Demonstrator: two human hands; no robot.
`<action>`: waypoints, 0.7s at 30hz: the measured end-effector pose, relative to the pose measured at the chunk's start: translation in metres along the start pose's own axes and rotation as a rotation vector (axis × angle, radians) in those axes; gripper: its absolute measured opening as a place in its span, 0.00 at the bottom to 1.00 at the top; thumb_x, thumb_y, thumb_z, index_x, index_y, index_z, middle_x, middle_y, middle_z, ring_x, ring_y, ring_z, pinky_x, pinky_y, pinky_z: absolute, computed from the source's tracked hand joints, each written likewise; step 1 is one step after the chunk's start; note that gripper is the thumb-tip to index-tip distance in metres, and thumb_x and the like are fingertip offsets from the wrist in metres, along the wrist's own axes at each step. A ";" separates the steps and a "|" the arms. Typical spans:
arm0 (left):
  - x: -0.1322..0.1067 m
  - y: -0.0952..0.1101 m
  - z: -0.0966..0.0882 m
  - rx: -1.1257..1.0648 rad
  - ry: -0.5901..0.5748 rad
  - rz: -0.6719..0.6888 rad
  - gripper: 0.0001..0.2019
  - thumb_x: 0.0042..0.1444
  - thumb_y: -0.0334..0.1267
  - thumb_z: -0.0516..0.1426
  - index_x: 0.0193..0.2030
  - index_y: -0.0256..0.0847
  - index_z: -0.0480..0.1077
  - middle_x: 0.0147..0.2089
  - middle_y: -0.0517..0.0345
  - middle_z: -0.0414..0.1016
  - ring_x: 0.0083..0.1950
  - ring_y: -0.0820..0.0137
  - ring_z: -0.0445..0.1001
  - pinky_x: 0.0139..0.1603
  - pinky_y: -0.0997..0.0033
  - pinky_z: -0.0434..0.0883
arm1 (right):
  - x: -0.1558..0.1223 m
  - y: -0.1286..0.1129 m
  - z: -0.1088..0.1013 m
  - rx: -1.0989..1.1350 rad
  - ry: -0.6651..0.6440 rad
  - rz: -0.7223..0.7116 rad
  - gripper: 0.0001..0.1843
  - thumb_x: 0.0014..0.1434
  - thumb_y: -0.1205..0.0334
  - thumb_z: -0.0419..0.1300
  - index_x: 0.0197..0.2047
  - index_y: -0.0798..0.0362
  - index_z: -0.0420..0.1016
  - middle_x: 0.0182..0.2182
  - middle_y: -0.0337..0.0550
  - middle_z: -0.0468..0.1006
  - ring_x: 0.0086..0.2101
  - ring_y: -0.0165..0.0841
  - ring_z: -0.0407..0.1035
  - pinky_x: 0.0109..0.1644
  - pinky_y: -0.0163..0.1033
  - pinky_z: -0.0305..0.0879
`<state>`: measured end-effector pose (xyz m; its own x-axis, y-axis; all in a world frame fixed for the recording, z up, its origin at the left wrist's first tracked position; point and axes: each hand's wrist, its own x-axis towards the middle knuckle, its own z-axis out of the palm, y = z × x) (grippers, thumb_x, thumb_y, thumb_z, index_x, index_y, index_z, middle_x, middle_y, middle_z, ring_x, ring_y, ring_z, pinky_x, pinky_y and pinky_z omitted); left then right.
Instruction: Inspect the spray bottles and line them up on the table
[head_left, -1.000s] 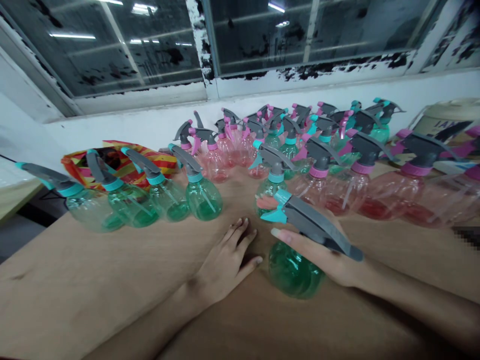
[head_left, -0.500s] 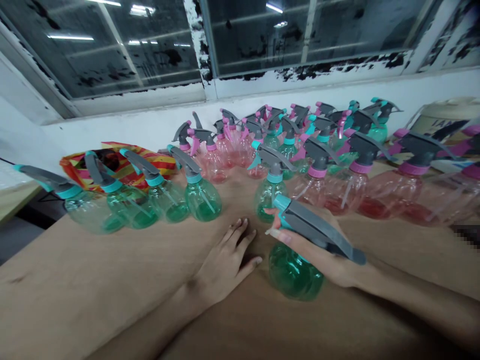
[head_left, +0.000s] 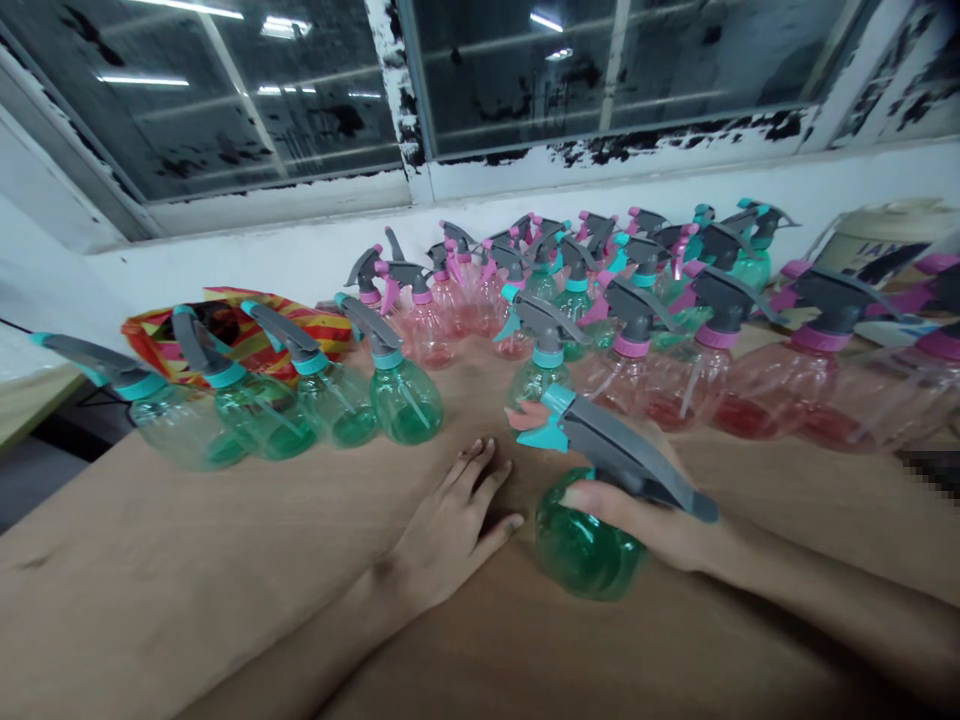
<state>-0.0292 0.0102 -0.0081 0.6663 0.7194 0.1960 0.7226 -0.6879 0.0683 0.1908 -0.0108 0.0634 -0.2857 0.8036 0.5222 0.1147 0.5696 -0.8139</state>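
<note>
While R hand (head_left: 646,515) grips spray btl (head_left: 583,548) | L hand (head_left: 448,532) splayed flat on table (head_left: 187,570)

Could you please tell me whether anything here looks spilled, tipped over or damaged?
No spill or tipped bottle: the green spray bottle in the right hand and the other bottles stand upright on the table. Only the window frame looks damaged, its white paint flaking.

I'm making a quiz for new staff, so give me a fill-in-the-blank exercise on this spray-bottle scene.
1. The right hand grips a spray bottle whose body is tinted ____.
2. The left hand rests on the table with its palm facing ____.
3. The red-tinted bottles at the right wear collars coloured ____.
Missing words: green; down; pink.
</note>
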 end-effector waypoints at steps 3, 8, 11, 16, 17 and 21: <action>0.000 -0.001 0.000 -0.009 -0.020 -0.002 0.25 0.68 0.49 0.50 0.65 0.35 0.59 0.68 0.39 0.60 0.70 0.52 0.55 0.65 0.48 0.61 | -0.001 0.002 -0.002 -0.023 -0.010 -0.021 0.22 0.55 0.48 0.65 0.51 0.43 0.75 0.46 0.41 0.80 0.44 0.40 0.75 0.50 0.47 0.71; 0.000 -0.001 0.001 -0.010 0.002 -0.008 0.26 0.68 0.51 0.49 0.65 0.37 0.59 0.68 0.40 0.60 0.70 0.53 0.54 0.65 0.49 0.60 | -0.005 0.009 -0.003 -0.092 0.037 0.001 0.17 0.52 0.42 0.64 0.30 0.47 0.72 0.22 0.33 0.66 0.23 0.31 0.61 0.23 0.38 0.57; 0.000 -0.001 0.000 -0.016 0.013 -0.005 0.25 0.68 0.50 0.49 0.66 0.37 0.58 0.69 0.40 0.57 0.70 0.53 0.53 0.65 0.48 0.60 | -0.007 0.013 -0.001 -0.130 0.083 -0.024 0.23 0.50 0.40 0.65 0.23 0.49 0.63 0.21 0.32 0.59 0.23 0.29 0.54 0.23 0.38 0.50; 0.002 0.002 -0.004 0.016 -0.027 -0.009 0.26 0.69 0.50 0.49 0.65 0.35 0.59 0.69 0.40 0.57 0.70 0.54 0.53 0.66 0.48 0.58 | -0.009 0.016 -0.005 -0.216 0.131 -0.043 0.19 0.52 0.41 0.63 0.33 0.48 0.70 0.24 0.34 0.66 0.26 0.32 0.60 0.27 0.39 0.57; 0.002 0.003 -0.004 0.026 -0.030 -0.011 0.26 0.68 0.50 0.49 0.65 0.34 0.59 0.69 0.40 0.57 0.70 0.54 0.53 0.66 0.48 0.58 | -0.010 0.015 -0.008 -0.246 0.117 -0.044 0.18 0.52 0.42 0.63 0.35 0.47 0.70 0.25 0.34 0.68 0.26 0.33 0.62 0.29 0.40 0.59; 0.003 0.005 -0.006 0.041 -0.020 -0.011 0.26 0.68 0.49 0.51 0.64 0.31 0.61 0.69 0.38 0.57 0.70 0.53 0.54 0.66 0.50 0.58 | -0.023 0.011 -0.019 -0.438 0.001 0.002 0.25 0.51 0.43 0.65 0.48 0.46 0.71 0.36 0.41 0.75 0.38 0.41 0.70 0.42 0.48 0.68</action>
<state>-0.0250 0.0081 -0.0017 0.6617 0.7288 0.1758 0.7364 -0.6759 0.0303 0.2166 -0.0202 0.0475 -0.2840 0.8049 0.5211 0.5082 0.5872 -0.6300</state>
